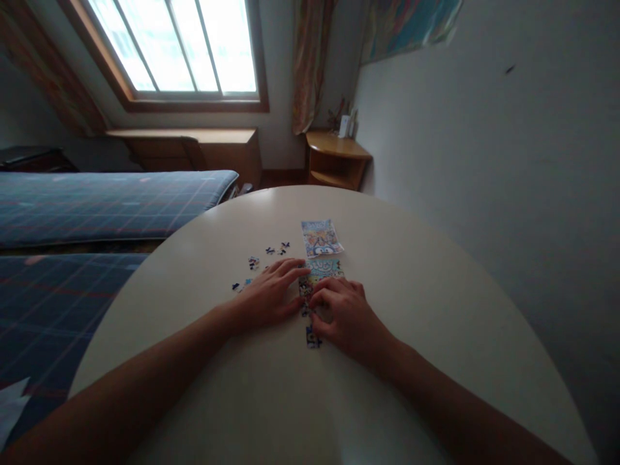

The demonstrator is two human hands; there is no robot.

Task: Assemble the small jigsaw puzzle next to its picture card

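A partly joined jigsaw puzzle (325, 266) lies on the round white table (436, 303), partly covered by my hands. My left hand (268, 294) rests flat with its fingers apart, fingertips touching the puzzle's left edge. Over its lower part, my right hand (346, 316) is curled, thumb and fingers closing on a small puzzle piece (305, 310) at the lower left edge; the hand hides much of the contact. A joined dark blue section (312, 337) sits just below, near my right thumb. Beyond the puzzle lies a printed picture sheet (320, 239) in similar colours.
Loose puzzle pieces (270, 250) are scattered left of the puzzle, several of them close to my left hand. A plaid-covered bed (97, 206) stands left of the table, and a white wall (484, 161) runs along the right. A corner shelf (339, 145) is behind the table.
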